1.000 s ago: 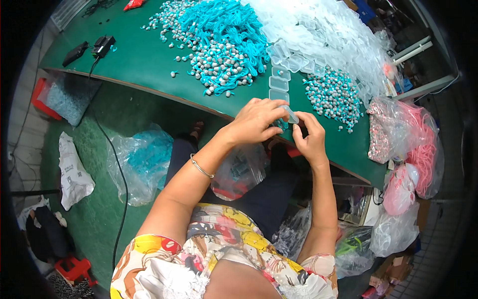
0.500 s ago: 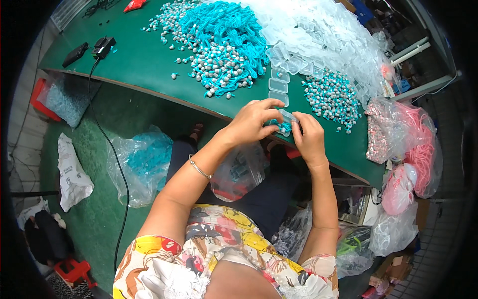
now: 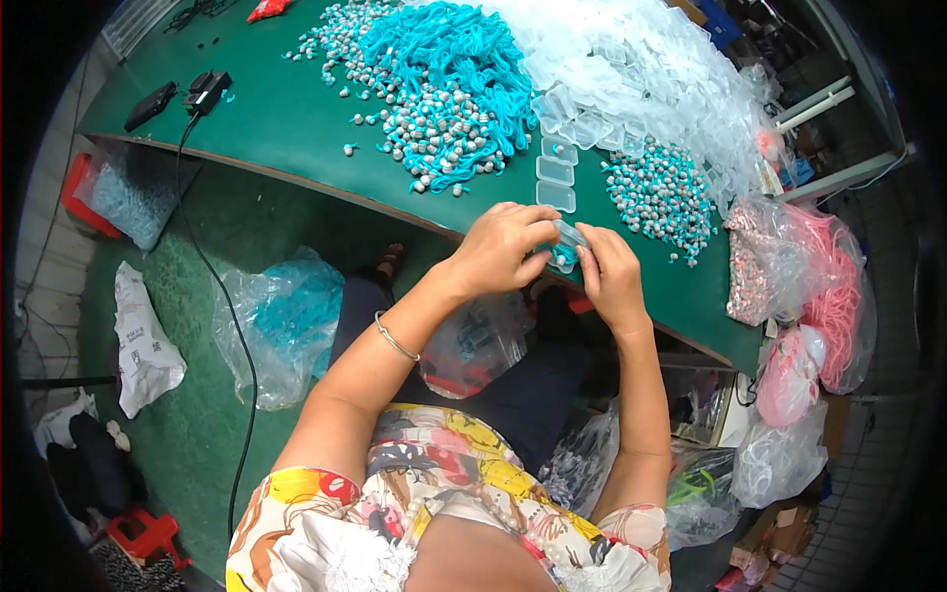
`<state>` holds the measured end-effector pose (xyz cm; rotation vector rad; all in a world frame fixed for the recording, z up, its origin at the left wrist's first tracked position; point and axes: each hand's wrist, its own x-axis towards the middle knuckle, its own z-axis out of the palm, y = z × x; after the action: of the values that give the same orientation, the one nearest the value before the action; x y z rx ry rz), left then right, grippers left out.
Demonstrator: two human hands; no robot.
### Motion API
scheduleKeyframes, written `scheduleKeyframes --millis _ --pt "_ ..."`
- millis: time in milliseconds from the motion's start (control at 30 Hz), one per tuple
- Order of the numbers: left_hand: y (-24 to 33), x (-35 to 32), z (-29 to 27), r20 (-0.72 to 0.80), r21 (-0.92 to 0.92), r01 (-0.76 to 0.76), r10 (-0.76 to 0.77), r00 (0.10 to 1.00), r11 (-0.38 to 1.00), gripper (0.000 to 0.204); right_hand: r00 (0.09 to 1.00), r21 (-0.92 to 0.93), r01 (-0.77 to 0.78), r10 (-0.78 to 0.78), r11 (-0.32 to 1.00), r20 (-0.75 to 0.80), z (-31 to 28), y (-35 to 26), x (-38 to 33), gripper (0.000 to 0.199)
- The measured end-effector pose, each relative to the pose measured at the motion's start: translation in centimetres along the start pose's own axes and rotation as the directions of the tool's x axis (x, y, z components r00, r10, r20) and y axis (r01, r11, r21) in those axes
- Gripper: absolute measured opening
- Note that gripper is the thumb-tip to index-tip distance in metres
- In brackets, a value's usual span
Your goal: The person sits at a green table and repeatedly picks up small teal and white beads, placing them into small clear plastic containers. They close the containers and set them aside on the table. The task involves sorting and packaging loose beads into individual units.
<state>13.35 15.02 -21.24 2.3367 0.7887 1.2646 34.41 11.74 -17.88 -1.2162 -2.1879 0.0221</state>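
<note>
Both hands hold one small clear plastic box [image 3: 566, 247] at the table's front edge, with turquoise cord and a bead inside it. My left hand [image 3: 505, 247] grips its left side between thumb and fingers. On its right side, my right hand [image 3: 610, 271] pinches it with thumb and fingertips. Just beyond, an open clear box [image 3: 555, 182] lies on the green table, a small beaded piece in its far part. Left of it spreads a heap of turquoise cords [image 3: 444, 59] with grey-striped beads [image 3: 439, 128]. A pile of turquoise-and-grey beads [image 3: 661, 192] sits to the right.
A large mound of clear plastic boxes [image 3: 631, 69] covers the far right of the green table [image 3: 286, 128]. A black device [image 3: 205, 93] with a cable stands at left. Bags of pink cord [image 3: 834, 306] hang by the right edge. Bags [image 3: 286, 326] lie on the floor.
The box between my hands has its lid brought down over the cord, where it stood more open before. My fingers have closed in slightly around it.
</note>
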Motion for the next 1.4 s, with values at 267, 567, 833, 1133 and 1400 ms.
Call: scheduleKeyframes --millis 267,567,833,1133,1400 --pt "0.1 0.1 0.1 -0.056 -0.054 0.037 -0.04 0.998 0.998 0.035 1.0 -0.024 -0.006 0.006 1.0 0.005 0.2 -0.3 0.1 0.029" --pt "0.3 0.3 -0.6 0.02 -0.007 -0.041 0.041 0.999 0.999 0.06 1.0 -0.02 0.008 -0.008 1.0 0.0 0.3 -0.1 0.1 0.029" --pt "0.1 0.1 -0.5 0.068 -0.009 -0.003 0.004 0.998 1.0 0.055 0.96 0.185 -0.252 0.269 0.95 -0.076 -0.3 -0.9 -1.3 0.024" --pt "0.2 0.0 0.0 0.036 0.042 -0.01 0.008 0.999 0.999 0.048 0.977 -0.013 -0.145 0.141 0.989 -0.162 1.4 -1.5 -3.7 0.019" --pt "0.5 0.0 -0.4 0.053 0.031 -0.029 0.027 0.998 0.999 0.056 0.978 -0.162 -0.133 0.102 0.978 -0.184 2.8 -2.2 -4.6 0.028"
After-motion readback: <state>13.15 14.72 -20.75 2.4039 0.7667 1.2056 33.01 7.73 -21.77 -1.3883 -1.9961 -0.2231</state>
